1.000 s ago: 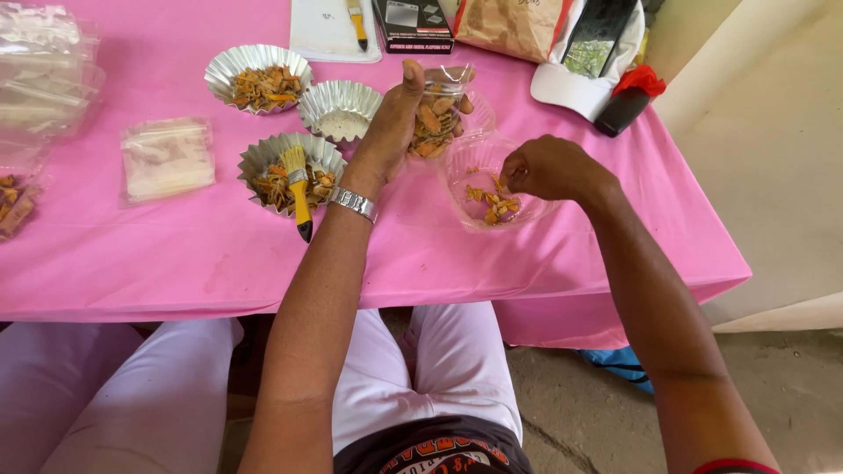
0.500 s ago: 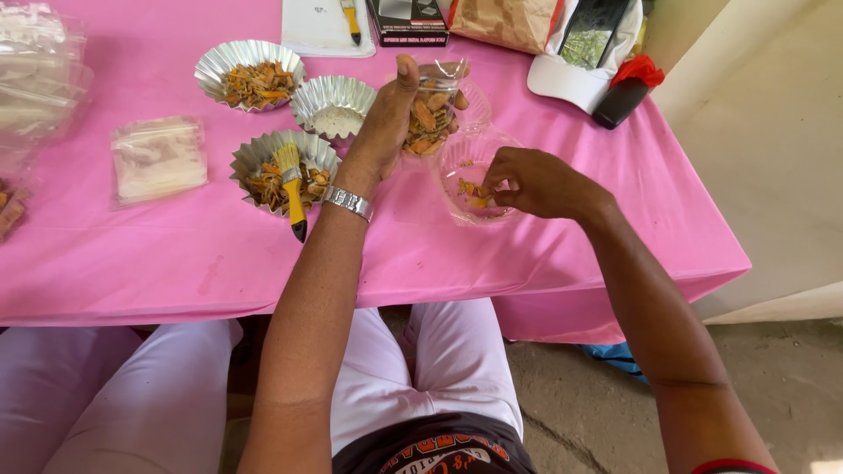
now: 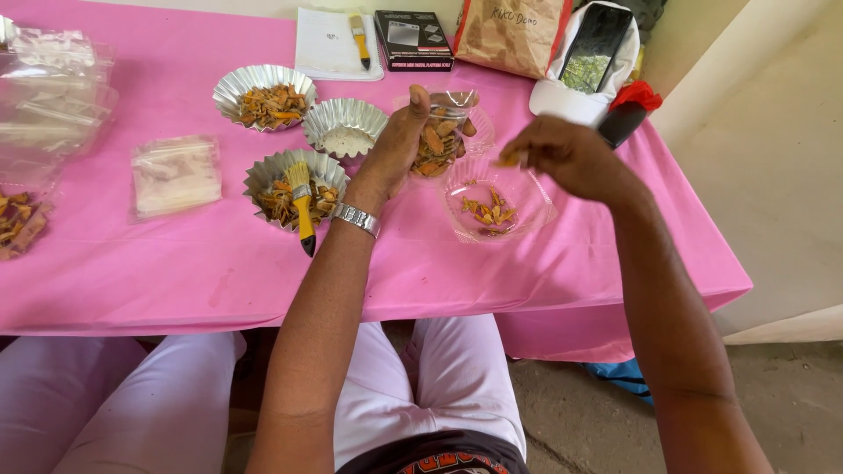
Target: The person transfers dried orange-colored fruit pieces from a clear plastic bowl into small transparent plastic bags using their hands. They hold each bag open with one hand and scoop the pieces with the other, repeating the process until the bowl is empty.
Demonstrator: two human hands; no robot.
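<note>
Head view. Left hand [image 3: 399, 145]: wrapped around a clear cup [image 3: 442, 132] of orange-brown dried pieces, held tilted above the pink table [image 3: 176, 263]. Right hand [image 3: 566, 158]: fingers pinched shut on one small dried piece [image 3: 507, 160], just right of the cup, directly above a clear dish [image 3: 496, 197] holding a few pieces. Foil tray with yellow brush [image 3: 301, 204]: just left of the left wrist.
</note>
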